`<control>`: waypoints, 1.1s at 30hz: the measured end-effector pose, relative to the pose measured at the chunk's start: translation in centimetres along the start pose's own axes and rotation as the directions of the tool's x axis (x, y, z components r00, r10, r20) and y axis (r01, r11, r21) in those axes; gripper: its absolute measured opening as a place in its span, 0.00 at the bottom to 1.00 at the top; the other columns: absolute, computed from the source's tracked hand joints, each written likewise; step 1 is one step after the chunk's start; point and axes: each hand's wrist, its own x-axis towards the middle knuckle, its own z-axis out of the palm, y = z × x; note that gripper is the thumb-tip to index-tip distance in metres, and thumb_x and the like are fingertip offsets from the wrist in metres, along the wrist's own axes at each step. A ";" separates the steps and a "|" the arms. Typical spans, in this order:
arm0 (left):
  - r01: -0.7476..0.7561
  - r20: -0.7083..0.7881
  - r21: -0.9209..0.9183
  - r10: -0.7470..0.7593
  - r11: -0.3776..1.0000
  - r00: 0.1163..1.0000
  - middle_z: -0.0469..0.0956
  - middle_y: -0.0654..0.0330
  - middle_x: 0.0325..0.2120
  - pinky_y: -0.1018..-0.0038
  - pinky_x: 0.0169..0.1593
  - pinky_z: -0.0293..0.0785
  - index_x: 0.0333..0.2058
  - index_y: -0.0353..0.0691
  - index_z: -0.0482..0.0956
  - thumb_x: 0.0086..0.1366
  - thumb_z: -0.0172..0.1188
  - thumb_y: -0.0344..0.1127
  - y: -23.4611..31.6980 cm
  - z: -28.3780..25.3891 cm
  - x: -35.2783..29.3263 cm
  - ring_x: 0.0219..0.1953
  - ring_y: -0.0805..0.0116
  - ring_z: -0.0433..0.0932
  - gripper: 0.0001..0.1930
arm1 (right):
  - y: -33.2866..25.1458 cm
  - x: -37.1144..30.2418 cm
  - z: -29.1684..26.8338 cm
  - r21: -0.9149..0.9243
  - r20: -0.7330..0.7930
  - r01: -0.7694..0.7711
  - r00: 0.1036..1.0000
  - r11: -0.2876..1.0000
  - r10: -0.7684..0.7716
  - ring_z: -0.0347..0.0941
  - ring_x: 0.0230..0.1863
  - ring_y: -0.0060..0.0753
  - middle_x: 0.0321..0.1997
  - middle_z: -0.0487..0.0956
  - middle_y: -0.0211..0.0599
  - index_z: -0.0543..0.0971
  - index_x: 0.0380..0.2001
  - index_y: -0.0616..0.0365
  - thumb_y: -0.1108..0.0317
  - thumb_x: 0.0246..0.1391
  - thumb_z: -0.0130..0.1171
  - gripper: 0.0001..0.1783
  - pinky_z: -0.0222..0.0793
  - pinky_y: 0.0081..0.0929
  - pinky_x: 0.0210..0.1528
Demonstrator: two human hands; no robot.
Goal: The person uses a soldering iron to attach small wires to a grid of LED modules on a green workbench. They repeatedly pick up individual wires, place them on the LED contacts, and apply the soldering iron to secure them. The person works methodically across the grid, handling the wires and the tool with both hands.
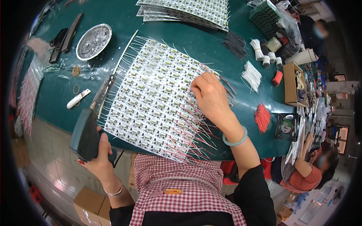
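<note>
My left hand (101, 154) is wrapped round the grip of a dark green soldering gun (83, 132). Its long metal nose points up along the left edge of a white circuit board panel (151, 94). Rows of small components cover the panel, and thin pale wires stick out along its left side. Over the panel's right part, my right hand (209, 94) is closed in a pinch; whatever lies between its fingertips is too small to make out. Red and white wires (188, 139) spread from the panel's right side, below and around this hand.
On the green table (124, 15) are a metal bowl (94, 41), rubber bands (76, 71), stacked panels (184, 13), black wires (235, 44), white wires (252, 76) and red wires (262, 117). A cardboard box (293, 84) and small fan (287, 126) stand at right. Co-workers (311, 169) sit beyond.
</note>
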 end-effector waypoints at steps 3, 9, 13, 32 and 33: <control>-0.016 0.029 0.016 0.015 1.000 0.999 0.80 0.55 0.31 0.82 0.20 0.60 0.43 0.25 0.78 0.57 0.64 0.21 -0.2 -0.4 0.1 0.18 0.79 0.68 0.14 | 0.3 -0.1 0.2 -0.088 0.021 0.069 0.997 0.994 -0.068 0.71 0.39 0.46 0.34 0.73 0.42 0.76 0.29 0.62 0.81 0.47 0.59 0.05 0.71 0.39 0.41; 0.050 0.081 -0.046 -0.046 0.998 0.996 0.81 0.52 0.41 0.81 0.21 0.65 0.49 0.27 0.76 0.59 0.62 0.18 0.2 -1.7 -0.7 0.20 0.77 0.72 0.17 | -0.2 -0.2 0.0 -0.137 -0.018 0.111 0.993 0.984 -0.114 0.70 0.38 0.49 0.36 0.72 0.44 0.72 0.35 0.61 0.81 0.51 0.55 0.08 0.68 0.41 0.41; 0.175 0.136 -0.107 -0.159 0.979 0.978 0.80 0.52 0.39 0.81 0.21 0.64 0.48 0.28 0.76 0.58 0.62 0.18 0.4 -2.5 -2.6 0.20 0.76 0.71 0.17 | -3.6 -1.9 -1.9 0.164 -0.065 0.043 0.997 0.986 -0.033 0.70 0.39 0.50 0.37 0.72 0.45 0.69 0.38 0.62 0.79 0.57 0.55 0.07 0.66 0.42 0.42; 0.276 0.447 0.214 -0.345 0.937 0.825 0.85 0.56 0.31 0.74 0.35 0.78 0.39 0.28 0.83 0.56 0.71 0.26 -0.5 -6.3 -8.9 0.30 0.71 0.82 0.11 | -8.6 -9.1 1.9 0.270 -0.088 -0.061 0.992 0.961 0.088 0.70 0.36 0.44 0.32 0.72 0.39 0.78 0.32 0.60 0.81 0.51 0.62 0.06 0.68 0.38 0.38; 0.270 0.449 0.211 -0.339 0.939 0.827 0.84 0.55 0.31 0.74 0.34 0.77 0.38 0.28 0.83 0.57 0.70 0.26 -0.5 -6.2 -8.9 0.29 0.71 0.82 0.11 | -8.6 -9.2 2.1 0.272 -0.095 -0.066 0.991 0.960 0.095 0.70 0.35 0.44 0.32 0.72 0.39 0.78 0.32 0.60 0.81 0.50 0.62 0.06 0.67 0.38 0.37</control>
